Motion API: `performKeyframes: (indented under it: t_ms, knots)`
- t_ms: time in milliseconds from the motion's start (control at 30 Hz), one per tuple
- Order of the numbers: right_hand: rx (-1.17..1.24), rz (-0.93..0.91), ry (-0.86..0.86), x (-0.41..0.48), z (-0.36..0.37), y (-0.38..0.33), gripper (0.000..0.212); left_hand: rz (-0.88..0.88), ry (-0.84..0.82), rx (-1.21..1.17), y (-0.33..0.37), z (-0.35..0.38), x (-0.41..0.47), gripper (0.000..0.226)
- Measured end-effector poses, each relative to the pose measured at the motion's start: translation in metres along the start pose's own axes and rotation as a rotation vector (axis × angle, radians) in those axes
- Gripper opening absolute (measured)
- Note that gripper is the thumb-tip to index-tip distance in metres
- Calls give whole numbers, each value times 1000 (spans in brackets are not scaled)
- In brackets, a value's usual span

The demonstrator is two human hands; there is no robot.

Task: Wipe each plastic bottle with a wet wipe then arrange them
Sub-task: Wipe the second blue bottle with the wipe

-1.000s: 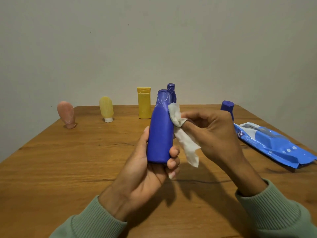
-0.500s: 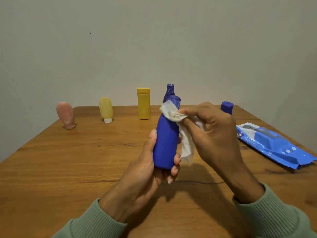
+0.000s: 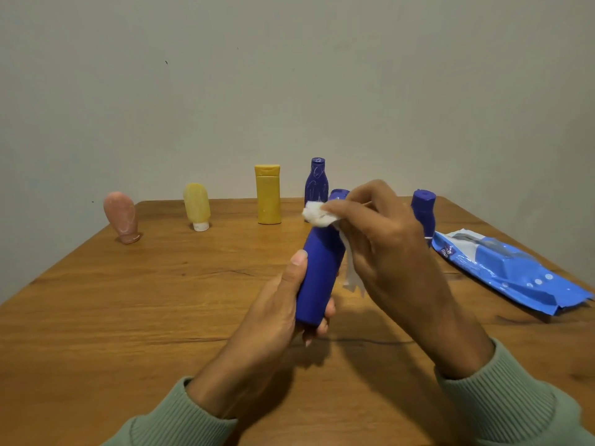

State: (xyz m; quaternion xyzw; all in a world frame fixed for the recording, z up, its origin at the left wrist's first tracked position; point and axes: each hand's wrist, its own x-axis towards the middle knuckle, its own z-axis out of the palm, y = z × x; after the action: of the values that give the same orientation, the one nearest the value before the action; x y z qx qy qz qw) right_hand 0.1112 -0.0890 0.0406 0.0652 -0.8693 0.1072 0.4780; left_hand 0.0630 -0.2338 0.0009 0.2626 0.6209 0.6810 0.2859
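Grips the blue bottle (image 3: 320,272) in the left hand (image 3: 273,320), fingers (image 3: 323,328) curled round its base, above the counter's (image 3: 128,317) middle, long axis tilted away. Pinches the wet wipe (image 3: 317,214) in the right hand (image 3: 380,239) against its neck.

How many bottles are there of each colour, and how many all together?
Blue bottles: 3
Yellow bottles: 2
Pink bottle: 1
Total: 6 bottles
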Motion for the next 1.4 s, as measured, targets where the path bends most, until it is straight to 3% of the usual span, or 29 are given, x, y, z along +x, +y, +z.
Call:
performKeyframes:
  t_ms: [167, 300, 433, 533, 700, 800, 1000, 1233, 1400]
  knots:
    - [-69, 48, 63, 3, -9, 6, 24, 51, 7, 123, -3, 1, -2, 63]
    - [-90, -11, -32, 1, -6, -2, 25, 106, 59, 165, -3, 2, -1, 56]
    - [-5, -63, -163, 3, -9, -6, 26, 84, 89, 147, -3, 3, 1, 64]
    - [56, -62, -180, 5, -16, 2, 25, 55, 65, 77, -5, 3, 0, 72]
    - [106, 60, 129, 5, -18, 13, 20, -15, -53, -77, -2, 1, -1, 70]
    - [252, 154, 198, 5, -14, 13, 20, -58, -85, -205, 1, 4, -5, 62]
    - [611, 225, -65, 7, -14, 13, 17, -82, -116, -451, 9, 1, -4, 59]
    - [751, 426, 180, 11, -19, 7, 10, -158, -310, -524, 5, -7, -2, 59]
    - [815, 426, 8, 10, -21, 5, 12, -178, -382, -666, 2, -12, -1, 54]
